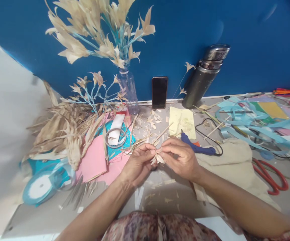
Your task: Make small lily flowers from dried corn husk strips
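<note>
Pinched between left hand (141, 159) and right hand (181, 157), above the table (31, 219) on the near side of the phone (159, 92): a small, pale, husk-like flower (158, 158). Each grip together, thumb and fingertips clamped on the flower's base. Base itself mostly hidden by those fingertips; any stem there impossible to make out. Left hand's lower fingers lost in shadow behind the petals. Petals splayed downward and toward the wearer, away from the phone; long axis running from pinched base to petal tips, close to vertical in view.

Left of the phone, a clear bottle (129, 88) with a tall bouquet (107, 33), cropped along the top edge. Right of the phone, a dark flask (202, 80), and nearer the wearer a blue glue gun (197, 146). Farther right of the phone, pale blue ribbons (235, 107), cropped at the frame's edge, and red-handled scissors (282, 179), blades indistinct.
</note>
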Tool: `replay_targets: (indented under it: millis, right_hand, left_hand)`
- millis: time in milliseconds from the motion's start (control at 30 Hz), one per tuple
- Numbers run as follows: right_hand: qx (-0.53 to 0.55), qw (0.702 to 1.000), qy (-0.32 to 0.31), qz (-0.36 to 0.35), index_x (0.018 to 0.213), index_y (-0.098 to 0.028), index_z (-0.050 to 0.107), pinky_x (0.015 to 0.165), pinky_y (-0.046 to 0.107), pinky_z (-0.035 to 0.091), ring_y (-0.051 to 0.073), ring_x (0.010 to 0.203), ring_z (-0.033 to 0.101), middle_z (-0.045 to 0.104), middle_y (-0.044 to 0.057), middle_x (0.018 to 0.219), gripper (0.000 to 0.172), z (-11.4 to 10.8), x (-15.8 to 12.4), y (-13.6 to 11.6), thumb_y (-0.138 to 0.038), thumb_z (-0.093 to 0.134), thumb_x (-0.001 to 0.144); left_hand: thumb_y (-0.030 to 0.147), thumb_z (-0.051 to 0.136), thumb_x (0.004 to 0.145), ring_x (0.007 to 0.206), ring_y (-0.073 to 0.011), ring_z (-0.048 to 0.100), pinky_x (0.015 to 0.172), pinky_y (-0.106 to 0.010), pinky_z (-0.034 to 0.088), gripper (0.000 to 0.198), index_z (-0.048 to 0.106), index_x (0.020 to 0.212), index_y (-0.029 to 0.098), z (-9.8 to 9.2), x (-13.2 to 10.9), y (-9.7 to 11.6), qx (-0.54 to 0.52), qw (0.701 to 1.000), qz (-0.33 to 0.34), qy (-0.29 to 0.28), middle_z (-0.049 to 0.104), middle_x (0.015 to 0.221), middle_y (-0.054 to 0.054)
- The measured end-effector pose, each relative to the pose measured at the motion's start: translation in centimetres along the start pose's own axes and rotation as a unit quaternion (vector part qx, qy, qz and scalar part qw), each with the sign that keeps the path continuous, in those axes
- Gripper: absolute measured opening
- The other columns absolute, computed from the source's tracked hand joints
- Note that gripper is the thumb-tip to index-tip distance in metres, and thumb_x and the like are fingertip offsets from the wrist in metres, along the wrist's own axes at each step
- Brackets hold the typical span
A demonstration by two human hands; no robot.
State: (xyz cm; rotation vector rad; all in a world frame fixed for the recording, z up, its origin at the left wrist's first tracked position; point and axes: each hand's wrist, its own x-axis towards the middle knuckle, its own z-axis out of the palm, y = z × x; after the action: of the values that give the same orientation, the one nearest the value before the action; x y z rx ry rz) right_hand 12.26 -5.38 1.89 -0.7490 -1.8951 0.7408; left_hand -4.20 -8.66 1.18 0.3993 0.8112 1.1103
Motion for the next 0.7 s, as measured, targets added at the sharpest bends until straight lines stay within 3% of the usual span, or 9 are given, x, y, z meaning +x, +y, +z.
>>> replay_targets:
  millis: [200, 467, 700]
  right_hand:
    - [0.028, 0.999, -0.016, 0.031, 0.087, -0.019, 0.072, 0.064, 0.03, 0.05, 0.018, 0.074, 0.063, 0.07, 0.008, 0.082, 0.011, -0.37, 0.2, -0.21, -0.017, 0.061, 0.087]
    - [0.092, 0.971, -0.087, 0.201, 0.088, -0.016, 0.069, 0.056, 0.023, 0.046, 0.013, 0.065, 0.06, 0.07, 0.004, 0.079, 0.013, -0.59, 0.48, -0.44, -0.026, 0.071, 0.08]
    - [0.178, 0.945, -0.138, 0.236, 0.081, -0.016, 0.07, 0.062, 0.025, 0.048, 0.015, 0.069, 0.064, 0.073, 0.005, 0.078, 0.017, -0.45, 0.39, 0.17, -0.031, 0.064, 0.088]
  left_hand:
    - [0.023, 0.085, 0.068, 0.054, -0.0091, 0.054, 0.052, -0.02, 0.044, 0.023, 0.064, 0.075, 0.014, 0.04, 0.01, 0.29, 0.006, 1.0, 0.023, 0.003, 0.062, 0.063, 0.0]
    - [0.023, 0.088, 0.064, 0.057, -0.0093, 0.057, 0.06, -0.021, 0.049, 0.028, 0.063, 0.073, 0.015, 0.5, 0.02, 0.45, -0.002, 0.995, 0.093, 0.041, 0.062, 0.061, 0.002]
    - [0.022, 0.088, 0.063, 0.056, -0.0089, 0.057, 0.059, -0.021, 0.048, 0.028, 0.062, 0.073, 0.015, 0.4, 0.14, 0.01, -0.007, 0.992, 0.116, 0.044, 0.062, 0.059, 0.002]
